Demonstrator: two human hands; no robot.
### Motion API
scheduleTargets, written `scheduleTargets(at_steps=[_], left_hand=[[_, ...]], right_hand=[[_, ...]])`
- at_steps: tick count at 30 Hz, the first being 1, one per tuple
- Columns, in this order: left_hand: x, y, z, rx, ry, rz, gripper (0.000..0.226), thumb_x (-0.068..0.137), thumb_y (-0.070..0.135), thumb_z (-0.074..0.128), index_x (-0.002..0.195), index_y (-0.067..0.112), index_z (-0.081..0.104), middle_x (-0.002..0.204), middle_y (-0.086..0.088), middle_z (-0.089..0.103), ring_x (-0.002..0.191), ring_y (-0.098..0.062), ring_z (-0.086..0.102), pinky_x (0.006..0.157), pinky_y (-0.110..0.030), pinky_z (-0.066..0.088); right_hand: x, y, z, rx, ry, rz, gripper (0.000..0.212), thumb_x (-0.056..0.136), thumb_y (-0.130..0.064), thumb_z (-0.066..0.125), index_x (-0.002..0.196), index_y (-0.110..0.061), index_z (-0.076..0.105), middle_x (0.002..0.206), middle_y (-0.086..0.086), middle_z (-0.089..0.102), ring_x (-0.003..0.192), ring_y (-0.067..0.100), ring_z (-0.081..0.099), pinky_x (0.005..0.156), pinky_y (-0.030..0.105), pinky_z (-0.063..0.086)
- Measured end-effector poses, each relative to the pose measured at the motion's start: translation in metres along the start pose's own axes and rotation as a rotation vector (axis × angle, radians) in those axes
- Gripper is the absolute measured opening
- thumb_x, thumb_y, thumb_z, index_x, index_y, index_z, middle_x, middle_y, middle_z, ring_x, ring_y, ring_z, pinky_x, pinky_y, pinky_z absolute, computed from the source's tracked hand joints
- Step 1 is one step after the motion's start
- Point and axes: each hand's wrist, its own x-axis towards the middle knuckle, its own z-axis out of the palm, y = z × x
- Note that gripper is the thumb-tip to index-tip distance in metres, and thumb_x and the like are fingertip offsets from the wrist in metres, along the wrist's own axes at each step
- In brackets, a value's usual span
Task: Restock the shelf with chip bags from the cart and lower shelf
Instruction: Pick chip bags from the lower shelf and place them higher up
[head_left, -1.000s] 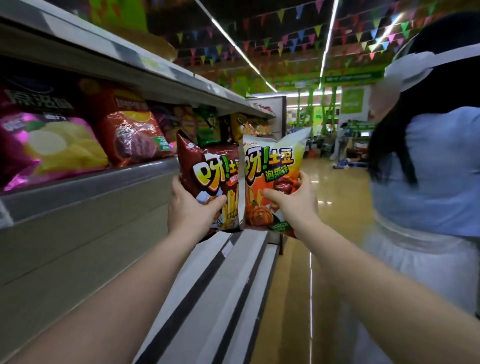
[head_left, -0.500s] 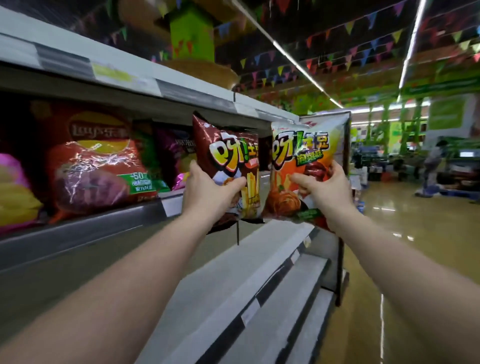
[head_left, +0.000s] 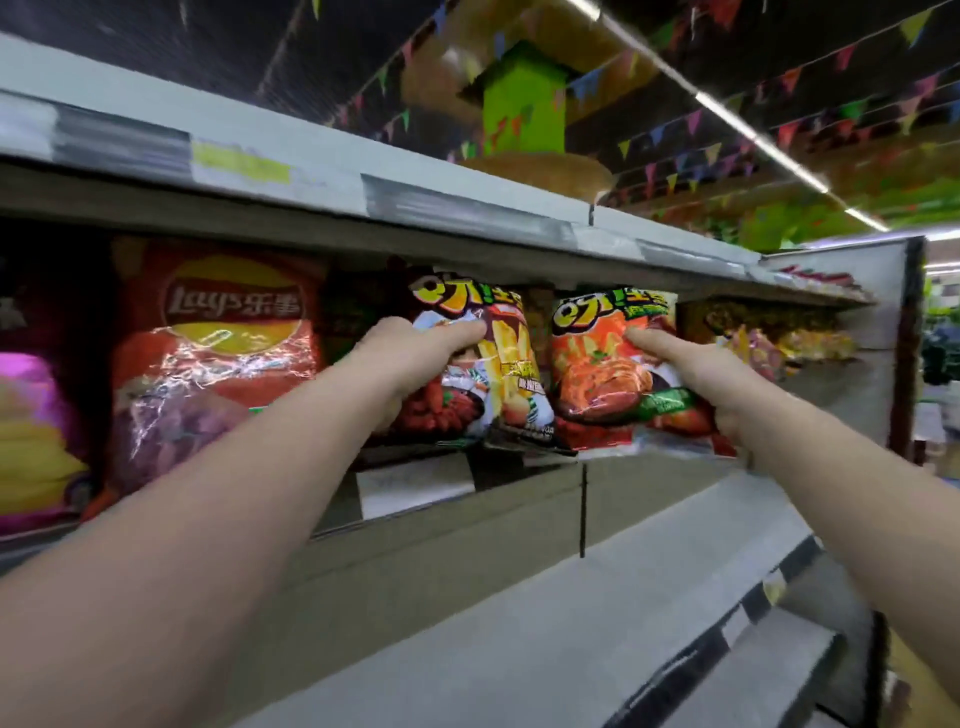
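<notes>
Fingers (head_left: 457, 332) on bags (head_left: 613, 364), shelf edge (head_left: 415, 473).

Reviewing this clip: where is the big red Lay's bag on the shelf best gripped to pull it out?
Judging by its pose, grip the red Lay's bag by its side edges from the aisle: it stands upright, face out, its top tucked under the upper shelf.

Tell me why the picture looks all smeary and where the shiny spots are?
In the head view, motion blur smears the shelf edge labels and the purple bag; white glare streaks cross the red Lay's bag; the two held bags, dark red and orange, look softly blurred; the wide lens bends the shelf lines; ceiling lights glow as bright strips.
</notes>
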Motion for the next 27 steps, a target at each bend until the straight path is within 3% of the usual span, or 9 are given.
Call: scheduleTargets(at_steps=[2,5,7,9,12,16,19,24,27], left_hand=[[0.004,0.0,-0.001,0.01,0.03,-0.01,0.084,0.074,0.056,0.071,0.135,0.004,0.046,0.132,-0.014,0.055,0.115,-0.033,0.057,0.097,-0.043,0.048],[0.009,-0.003,0.002,0.052,0.125,-0.029,0.089,0.077,0.054,0.068,0.142,0.004,0.033,0.138,-0.014,0.048,0.121,-0.032,0.051,0.096,-0.036,0.045],[0.011,-0.005,0.004,0.063,0.198,-0.042,0.088,0.081,0.052,0.066,0.144,0.004,0.028,0.142,-0.014,0.043,0.125,-0.031,0.047,0.091,-0.032,0.04],[0.012,-0.005,0.004,0.083,0.265,-0.051,0.087,0.083,0.051,0.063,0.145,0.004,0.024,0.143,-0.014,0.04,0.127,-0.031,0.044,0.086,-0.031,0.035],[0.014,-0.003,0.005,0.142,0.337,-0.056,0.087,0.085,0.051,0.061,0.145,0.003,0.021,0.143,-0.015,0.039,0.127,-0.032,0.041,0.085,-0.032,0.034],[0.015,-0.009,0.017,0.33,0.432,-0.026,0.088,0.089,0.055,0.051,0.149,0.004,0.011,0.145,-0.017,0.038,0.134,-0.036,0.032,0.102,-0.038,0.033],[0.016,-0.022,0.025,0.483,0.536,0.019,0.087,0.091,0.055,0.047,0.15,0.004,0.008,0.146,-0.019,0.035,0.135,-0.034,0.026,0.106,-0.041,0.027],[0.017,-0.033,0.034,0.672,0.608,0.208,0.076,0.095,0.046,0.043,0.151,0.01,0.006,0.148,-0.022,0.022,0.135,-0.036,0.025,0.108,-0.041,0.024],[0.018,-0.039,0.036,0.919,0.629,0.253,0.059,0.099,0.041,0.032,0.148,0.011,0.018,0.15,-0.021,0.019,0.137,-0.035,0.019,0.111,-0.042,0.018]], right_hand=[[0.018,-0.004,0.01,-0.009,-0.067,-0.005,0.042,0.071,-0.042,0.076,0.094,-0.008,0.067,0.073,0.005,0.073,0.062,0.02,0.069,0.072,0.032,0.055],[0.039,-0.007,0.025,-0.006,-0.197,-0.013,0.034,0.074,-0.039,0.074,0.09,-0.011,0.065,0.079,0.007,0.072,0.068,0.021,0.068,0.063,0.028,0.054],[0.052,-0.007,0.033,0.016,-0.276,-0.025,0.031,0.075,-0.037,0.073,0.089,-0.011,0.065,0.071,0.005,0.072,0.061,0.018,0.068,0.057,0.027,0.054],[0.067,-0.008,0.039,0.038,-0.319,-0.031,0.033,0.074,-0.038,0.074,0.089,-0.01,0.065,0.071,0.006,0.072,0.062,0.019,0.068,0.061,0.029,0.054],[0.085,-0.008,0.051,0.104,-0.407,-0.012,0.038,0.074,-0.037,0.075,0.097,-0.008,0.064,0.088,0.013,0.072,0.075,0.026,0.068,0.068,0.036,0.056],[0.101,0.004,0.07,0.149,-0.52,-0.005,0.026,0.081,-0.032,0.068,0.096,-0.012,0.065,0.085,0.01,0.071,0.071,0.023,0.068,0.066,0.034,0.056],[0.108,0.012,0.077,0.2,-0.585,-0.003,0.02,0.085,-0.026,0.062,0.098,-0.01,0.063,0.089,0.011,0.07,0.076,0.023,0.066,0.063,0.031,0.053],[0.118,0.014,0.077,0.237,-0.638,-0.039,0.012,0.087,-0.021,0.053,0.085,-0.011,0.059,0.067,0.007,0.068,0.061,0.02,0.065,0.061,0.029,0.051],[0.118,0.014,0.076,0.22,-0.671,-0.043,0.015,0.088,-0.022,0.051,0.081,-0.01,0.057,0.059,0.005,0.066,0.057,0.018,0.063,0.059,0.028,0.048]])
